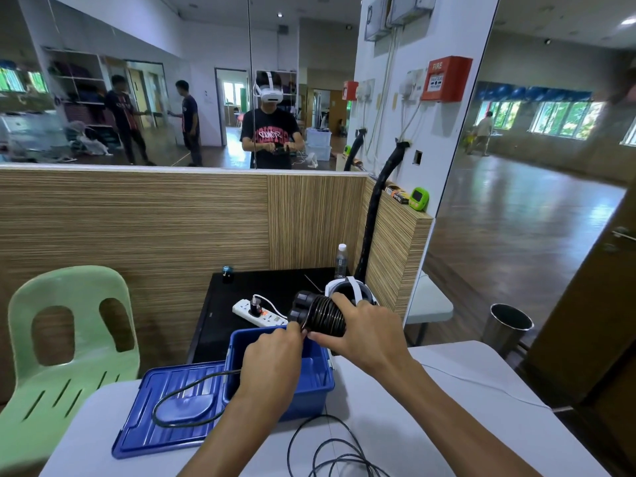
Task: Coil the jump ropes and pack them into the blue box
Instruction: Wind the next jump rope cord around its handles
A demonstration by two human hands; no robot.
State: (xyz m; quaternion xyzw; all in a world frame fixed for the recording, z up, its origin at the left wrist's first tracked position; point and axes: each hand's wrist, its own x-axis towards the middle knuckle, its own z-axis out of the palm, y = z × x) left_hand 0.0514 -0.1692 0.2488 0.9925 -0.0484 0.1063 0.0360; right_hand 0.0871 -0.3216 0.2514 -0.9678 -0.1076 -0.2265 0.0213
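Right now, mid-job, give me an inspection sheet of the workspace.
Surface: grey table, with a black table behind it.
Job's things: coiled jump rope held above the open blue box; blue lid lies left of the box.
Clutter: power strip, water bottle, white headset.
Hands: right hand grips the coil; left hand pinches the rope at the coil.
Cables: loose rope across the table and lid; thin white cable on the right.
Surroundings: green chair, metal bin, wall mirror.
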